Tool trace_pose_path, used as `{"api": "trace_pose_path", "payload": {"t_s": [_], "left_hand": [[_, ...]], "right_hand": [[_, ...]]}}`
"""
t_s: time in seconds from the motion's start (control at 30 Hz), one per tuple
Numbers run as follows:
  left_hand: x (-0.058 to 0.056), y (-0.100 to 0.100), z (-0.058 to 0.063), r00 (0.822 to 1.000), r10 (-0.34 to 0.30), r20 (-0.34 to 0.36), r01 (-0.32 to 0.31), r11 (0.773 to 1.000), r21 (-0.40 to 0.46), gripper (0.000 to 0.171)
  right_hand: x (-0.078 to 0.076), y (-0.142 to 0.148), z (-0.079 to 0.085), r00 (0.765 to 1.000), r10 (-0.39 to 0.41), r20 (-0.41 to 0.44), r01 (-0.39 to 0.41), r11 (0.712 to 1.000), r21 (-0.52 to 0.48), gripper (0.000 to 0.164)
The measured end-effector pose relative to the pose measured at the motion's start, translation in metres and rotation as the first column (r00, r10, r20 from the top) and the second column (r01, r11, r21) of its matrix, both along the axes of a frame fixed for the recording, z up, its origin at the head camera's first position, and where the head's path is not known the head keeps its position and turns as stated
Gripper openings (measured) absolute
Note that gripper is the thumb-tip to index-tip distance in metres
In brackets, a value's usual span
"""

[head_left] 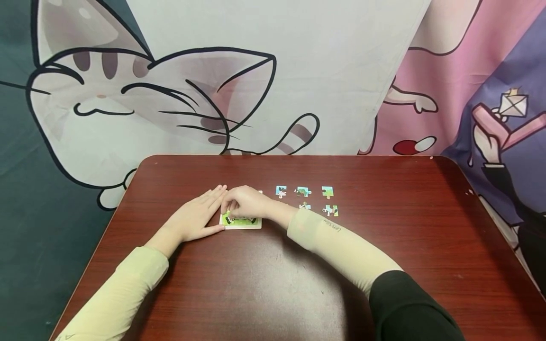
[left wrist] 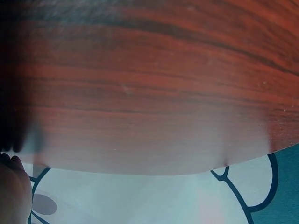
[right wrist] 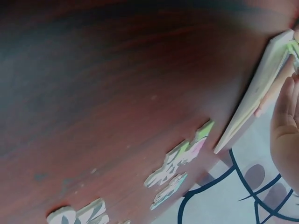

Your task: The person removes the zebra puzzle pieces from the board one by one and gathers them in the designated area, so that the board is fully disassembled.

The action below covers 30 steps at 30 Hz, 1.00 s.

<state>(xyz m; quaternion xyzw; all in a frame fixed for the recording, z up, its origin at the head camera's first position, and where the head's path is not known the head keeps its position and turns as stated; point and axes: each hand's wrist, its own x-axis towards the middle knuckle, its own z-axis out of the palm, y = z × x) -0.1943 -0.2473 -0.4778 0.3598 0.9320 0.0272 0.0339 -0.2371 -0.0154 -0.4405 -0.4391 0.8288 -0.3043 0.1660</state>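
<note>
A small puzzle board (head_left: 243, 227) with a pale rim and a green picture lies on the table. My left hand (head_left: 194, 217) lies flat at the board's left side, its fingers straight and its thumb at the near left corner. Over the board, my right hand (head_left: 245, 201) bends its fingers down onto the picture; whether they pinch a piece is hidden. From the right wrist, the board's pale side (right wrist: 252, 95) shows beside the right hand (right wrist: 285, 121). Only part of a hand (left wrist: 14, 191) enters the left wrist view.
Several loose jigsaw pieces (head_left: 327, 192) lie in two rows right of the board, some partly behind the right forearm. Nearer ones (right wrist: 180, 156) appear in the right wrist view. The brown table (head_left: 264, 293) ends at a cat-print cloth (head_left: 332, 94).
</note>
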Motion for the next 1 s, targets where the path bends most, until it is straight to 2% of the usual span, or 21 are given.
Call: {"api": "trace_pose_path", "payload": {"t_s": [0.2,0.3,0.53,0.8,1.0], "left_hand": [[-0.001,0.0,-0.003,1.0,0.007,0.007,-0.007,1.0,0.005,0.097],[-0.001,0.001,-0.004,1.0,-0.001,0.001,0.001,1.0,0.007,0.097],[-0.002,0.001,-0.002,1.0,-0.014,-0.01,0.014,1.0,0.019,0.096],[-0.002,0.001,-0.002,1.0,-0.006,-0.006,0.006,1.0,0.019,0.096],[-0.003,-0.001,-0.003,1.0,0.0,-0.001,0.0,1.0,0.012,0.097]], "right_hand": [[-0.003,0.004,0.005,0.985,-0.053,0.166,0.068,0.994,-0.086,0.01],[-0.005,0.01,0.009,0.977,-0.069,0.201,0.091,0.99,-0.104,0.01],[-0.006,0.031,0.018,0.98,-0.082,0.179,0.1,0.991,-0.094,0.007],[-0.003,0.06,0.018,0.972,-0.097,0.215,0.115,0.991,-0.07,0.005],[0.001,0.08,0.017,0.961,-0.138,0.241,0.156,0.986,-0.057,0.005]]}}
